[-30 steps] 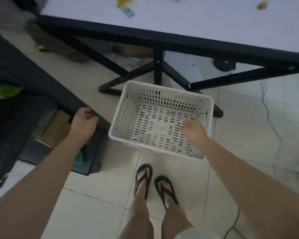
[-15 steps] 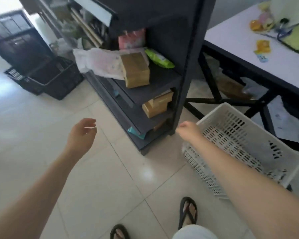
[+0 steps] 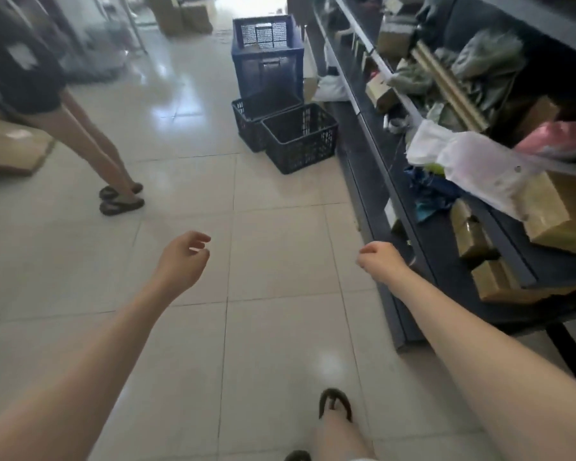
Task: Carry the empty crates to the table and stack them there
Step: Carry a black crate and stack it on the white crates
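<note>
Two low dark crates stand on the tiled floor ahead, next to the shelf: the nearer one (image 3: 300, 138) and another (image 3: 263, 111) just behind it. A taller stack of blue crates (image 3: 268, 58) rises behind them. My left hand (image 3: 183, 261) hangs over the floor with fingers loosely curled and apart, holding nothing. My right hand (image 3: 381, 261) is curled closed and holds nothing, close to the shelf's edge. Both hands are well short of the crates. The white crate and the table are out of view.
A long dark shelf unit (image 3: 423, 207) with boxes, bags and rolls runs along the right. Another person's legs (image 3: 113, 168) stand at the left. Cardboard boxes (image 3: 10, 148) sit at far left and at the back (image 3: 183, 11).
The view has swung left from the white crate under the table to the aisle. My right hand has let go of the white crate, which is now out of sight.
</note>
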